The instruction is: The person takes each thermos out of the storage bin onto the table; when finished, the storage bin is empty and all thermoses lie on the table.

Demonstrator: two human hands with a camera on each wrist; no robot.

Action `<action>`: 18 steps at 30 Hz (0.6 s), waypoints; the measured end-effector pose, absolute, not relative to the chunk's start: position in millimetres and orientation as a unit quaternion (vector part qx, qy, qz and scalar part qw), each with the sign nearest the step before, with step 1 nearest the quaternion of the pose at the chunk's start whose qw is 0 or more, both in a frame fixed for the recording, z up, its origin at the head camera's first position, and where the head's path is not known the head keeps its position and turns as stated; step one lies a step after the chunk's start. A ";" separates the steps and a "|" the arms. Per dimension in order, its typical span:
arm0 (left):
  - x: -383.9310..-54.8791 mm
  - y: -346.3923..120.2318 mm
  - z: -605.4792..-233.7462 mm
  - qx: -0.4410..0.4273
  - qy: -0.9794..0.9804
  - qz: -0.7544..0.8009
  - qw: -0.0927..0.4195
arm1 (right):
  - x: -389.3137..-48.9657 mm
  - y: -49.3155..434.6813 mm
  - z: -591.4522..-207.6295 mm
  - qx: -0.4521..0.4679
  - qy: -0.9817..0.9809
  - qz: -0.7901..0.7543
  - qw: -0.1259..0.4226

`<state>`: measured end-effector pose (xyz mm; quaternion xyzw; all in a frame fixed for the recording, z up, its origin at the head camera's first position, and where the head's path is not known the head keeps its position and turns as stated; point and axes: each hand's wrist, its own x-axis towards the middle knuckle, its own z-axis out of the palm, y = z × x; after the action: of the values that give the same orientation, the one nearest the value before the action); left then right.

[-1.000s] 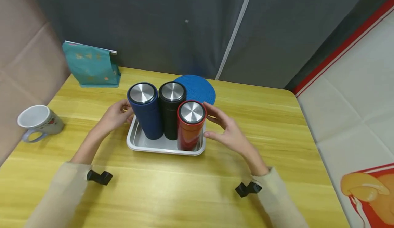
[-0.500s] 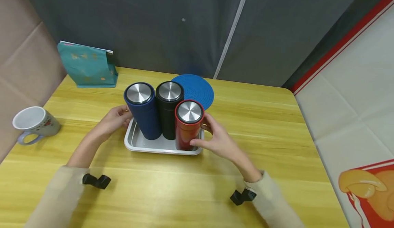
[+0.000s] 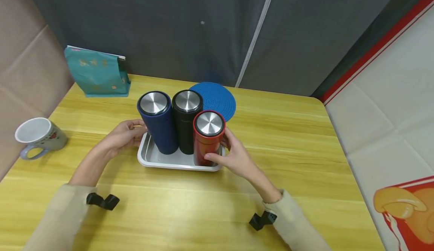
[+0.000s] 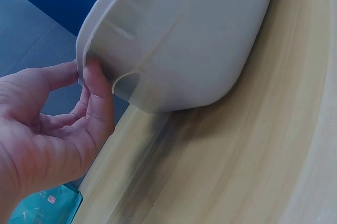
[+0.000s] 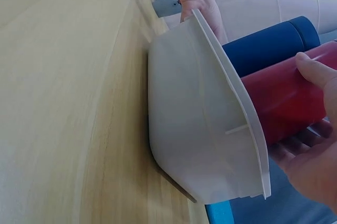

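Observation:
A silver-grey tray (image 3: 179,167) sits on the table with three tumblers standing upright in it: a dark blue tumbler (image 3: 161,134), a black tumbler (image 3: 187,130) and a shorter red tumbler (image 3: 206,149), all with steel-topped lids. At the tray's left end, my left hand (image 3: 123,138) pinches the rim; in the left wrist view, thumb and fingers lie on either side of the tray's edge (image 4: 79,50). My right hand (image 3: 237,156) grips the red tumbler, thumb on its near side and fingers behind, as the right wrist view shows too. The tumbler's base is hidden there by the tray wall.
Behind the tumblers lies a round blue woven mat (image 3: 218,98). A teal paper bag (image 3: 98,74) stands at the back left, and a white mug (image 3: 51,138) with a lilac handle is at the left edge. A dark curtain (image 3: 135,25) hangs behind the table (image 3: 291,149).
My right hand has come in from beside the red tumbler and now wraps it. My left fingers have closed on the tray's rim. The tray and tumblers stay in place.

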<state>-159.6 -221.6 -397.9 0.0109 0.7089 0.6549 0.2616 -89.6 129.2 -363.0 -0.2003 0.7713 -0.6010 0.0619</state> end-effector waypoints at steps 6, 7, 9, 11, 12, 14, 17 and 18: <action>-158.5 -222.3 -397.6 0.002 0.702 0.661 0.263 | -89.6 128.3 -363.7 -0.197 0.770 -0.604 0.055; -158.4 -222.4 -397.8 0.000 0.701 0.663 0.264 | -89.7 128.2 -364.0 -0.195 0.770 -0.605 0.056; -158.5 -222.5 -398.4 0.000 0.699 0.665 0.264 | -89.6 127.8 -364.0 -0.189 0.770 -0.608 0.056; -158.6 -222.3 -398.7 -0.001 0.696 0.667 0.265 | -89.3 127.5 -363.9 -0.182 0.770 -0.609 0.055; -158.9 -222.2 -399.1 -0.001 0.695 0.668 0.265 | -89.2 127.5 -364.0 -0.180 0.769 -0.610 0.054; -159.2 -222.1 -399.7 -0.002 0.694 0.669 0.266 | -88.7 127.6 -363.7 -0.177 0.770 -0.611 0.052; -159.1 -221.5 -399.4 -0.007 0.694 0.669 0.267 | -88.7 128.0 -364.2 -0.174 0.771 -0.611 0.051; -159.2 -221.3 -399.4 -0.008 0.693 0.669 0.267 | -88.8 128.3 -364.3 -0.173 0.771 -0.611 0.051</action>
<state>-159.2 -221.3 -399.4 -0.0083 0.6935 0.6691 0.2671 -88.8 128.3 -364.3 -0.1735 0.7709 -0.6107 0.0507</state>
